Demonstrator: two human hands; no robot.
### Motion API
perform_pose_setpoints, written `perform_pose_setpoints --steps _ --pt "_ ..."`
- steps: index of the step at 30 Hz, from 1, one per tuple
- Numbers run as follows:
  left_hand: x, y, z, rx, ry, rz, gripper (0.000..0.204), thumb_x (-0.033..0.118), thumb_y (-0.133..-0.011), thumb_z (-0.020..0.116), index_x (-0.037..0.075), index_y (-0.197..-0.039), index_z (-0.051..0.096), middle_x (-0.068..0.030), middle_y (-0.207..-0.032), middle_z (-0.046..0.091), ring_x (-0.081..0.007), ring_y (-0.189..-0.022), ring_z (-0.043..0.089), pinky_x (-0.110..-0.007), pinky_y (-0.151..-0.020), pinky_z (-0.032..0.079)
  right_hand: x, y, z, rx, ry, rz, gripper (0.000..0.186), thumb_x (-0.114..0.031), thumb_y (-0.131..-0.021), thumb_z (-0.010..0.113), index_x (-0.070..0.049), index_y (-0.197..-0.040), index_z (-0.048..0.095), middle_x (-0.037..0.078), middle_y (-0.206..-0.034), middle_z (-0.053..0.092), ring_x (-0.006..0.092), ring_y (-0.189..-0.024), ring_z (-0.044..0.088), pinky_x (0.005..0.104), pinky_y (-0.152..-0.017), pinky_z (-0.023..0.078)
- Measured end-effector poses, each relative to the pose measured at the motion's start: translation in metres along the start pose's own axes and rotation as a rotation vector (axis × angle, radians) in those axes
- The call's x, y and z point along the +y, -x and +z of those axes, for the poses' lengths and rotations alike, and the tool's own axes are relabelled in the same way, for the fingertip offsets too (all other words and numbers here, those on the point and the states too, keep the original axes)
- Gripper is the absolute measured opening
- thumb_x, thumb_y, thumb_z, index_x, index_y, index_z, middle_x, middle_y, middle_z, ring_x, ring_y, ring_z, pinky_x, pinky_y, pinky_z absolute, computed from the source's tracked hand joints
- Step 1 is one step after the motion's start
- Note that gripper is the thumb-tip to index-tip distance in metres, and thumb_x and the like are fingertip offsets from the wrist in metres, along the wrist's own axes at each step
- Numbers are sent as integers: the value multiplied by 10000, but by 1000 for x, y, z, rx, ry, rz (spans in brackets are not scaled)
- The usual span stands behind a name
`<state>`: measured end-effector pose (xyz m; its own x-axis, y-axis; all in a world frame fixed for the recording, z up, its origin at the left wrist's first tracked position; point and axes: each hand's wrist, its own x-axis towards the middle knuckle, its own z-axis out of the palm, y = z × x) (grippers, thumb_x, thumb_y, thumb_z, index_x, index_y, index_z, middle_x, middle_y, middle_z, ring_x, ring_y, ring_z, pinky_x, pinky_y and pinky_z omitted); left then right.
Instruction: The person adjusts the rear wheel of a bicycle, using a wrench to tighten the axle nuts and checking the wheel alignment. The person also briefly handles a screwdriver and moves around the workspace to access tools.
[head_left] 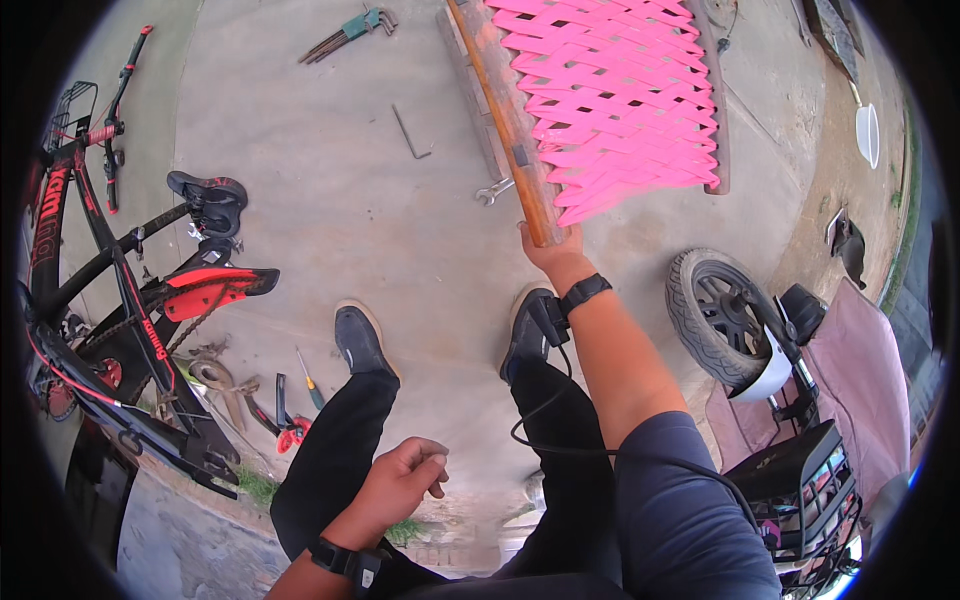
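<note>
- The right hand [552,243] is stretched forward with the arm almost straight, and the near corner of a wooden cot frame [512,130] is gripped by its closed fingers.
- The frame is laced with bright pink webbing [615,95] in a criss-cross weave; it is seen at the top centre of the view, over the concrete floor [330,200].
- A black wristband [585,292] is worn on the right wrist, and a black cable [545,420] is seen trailing down from it across the right leg.
- The left hand [405,480] is held low over the left thigh; its fingers are loosely curled and nothing is held in it.
- A black watch [345,562] is worn on the left wrist.
- Both feet in dark shoes [358,340] are planted on the floor, well short of the frame.
- A spanner [494,190] is seen lying just beside the frame's left rail, with a bent hex key [410,133] further left and a set of hex keys [350,32] near the top.
- A black and red bicycle [120,290] is seen at the left, with pliers [288,425] and a screwdriver [310,383] lying near it.
- The front wheel of a scooter [722,315] is seen at the right, close to the right forearm.
</note>
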<state>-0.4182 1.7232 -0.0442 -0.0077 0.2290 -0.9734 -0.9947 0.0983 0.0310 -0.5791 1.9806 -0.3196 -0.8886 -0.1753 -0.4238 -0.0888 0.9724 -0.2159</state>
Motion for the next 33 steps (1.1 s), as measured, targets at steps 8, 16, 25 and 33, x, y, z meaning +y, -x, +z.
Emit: perform_pose_setpoints --steps 8,16,25,33 --pt "14 -8 -31 19 137 78 220 143 -1032 590 -18 -1179 619 -69 -896 681 -121 -757 686 -249 -680 511 17 -39 29 484 -402 -130 344 -102 -816 727 -15 -1137 643 203 -1087 644 386 -1024 614 497 -851 487" --pt "37 -5 -36 -18 120 64 231 158 -1026 597 -19 -1172 623 -80 -923 677 -115 -778 664 -264 -721 542 54 -28 71 -12 82 -70 187 -208 -870 679 -90 -1013 663 146 -979 682 358 -889 668 509 -789 529" --pt "2 -8 -22 -109 47 160 282 243 -1035 583 0 -1174 617 -75 -937 673 -138 -781 679 -286 -699 529 4 15 -13 -766 149 -210 211 -231 -824 667 -70 -959 675 160 -972 719 376 -963 677 494 -835 539" --pt "-45 78 0 -172 316 223 429 388 -1056 547 49 -1317 576 -79 -1161 659 -162 -1047 658 -303 -841 508 -157 150 -245 -978 -467 -231 179 -195 -862 729 -37 -895 652 140 -740 676 309 -666 654 402 -644 516"
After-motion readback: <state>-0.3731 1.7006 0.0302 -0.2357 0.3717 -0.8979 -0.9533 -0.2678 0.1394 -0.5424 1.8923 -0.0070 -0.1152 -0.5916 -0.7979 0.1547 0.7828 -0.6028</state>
